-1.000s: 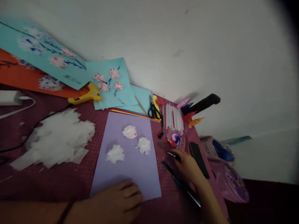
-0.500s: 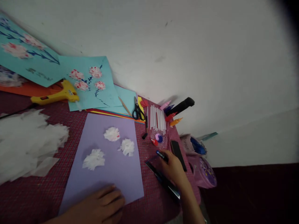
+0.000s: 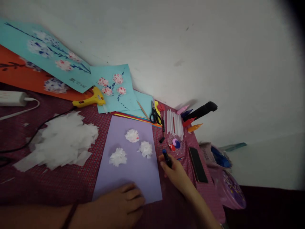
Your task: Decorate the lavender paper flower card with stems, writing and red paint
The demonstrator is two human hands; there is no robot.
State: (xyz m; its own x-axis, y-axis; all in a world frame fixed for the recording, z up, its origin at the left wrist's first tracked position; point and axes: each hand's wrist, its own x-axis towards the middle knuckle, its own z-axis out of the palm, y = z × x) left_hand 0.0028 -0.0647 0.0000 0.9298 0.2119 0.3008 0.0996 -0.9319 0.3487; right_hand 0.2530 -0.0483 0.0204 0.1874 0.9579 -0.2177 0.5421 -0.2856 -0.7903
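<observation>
My left hand (image 3: 126, 203) lies with its fingers stretched over the lower edge of a purple sheet of paper (image 3: 135, 178). Three white tissue-paper flowers (image 3: 145, 149) rest on that sheet, one with a small red mark. Just off the sheet's right edge, my right hand (image 3: 173, 173) is closed around a dark marker (image 3: 167, 159) with a blue end pointing up and away. Behind its fingers shows a thin blue-tipped stick (image 3: 180, 158), partly hidden. To the left of the sheet spreads a loose pile of white tissue pieces (image 3: 64, 140).
A yellow glue gun (image 3: 91, 98) with a black cord lies by finished flower pictures (image 3: 111, 86) against the wall. Scissors (image 3: 155, 115), glue sticks (image 3: 175, 122), paint bottles (image 3: 194, 128) and a small paint dish (image 3: 175, 143) stand farther back. A phone (image 3: 198, 165) lies rightward.
The view has swung left, so more of the tissue pile and pictures shows. My right hand has brought the marker closer to the purple sheet. The dark long object beneath that hand is no longer visible.
</observation>
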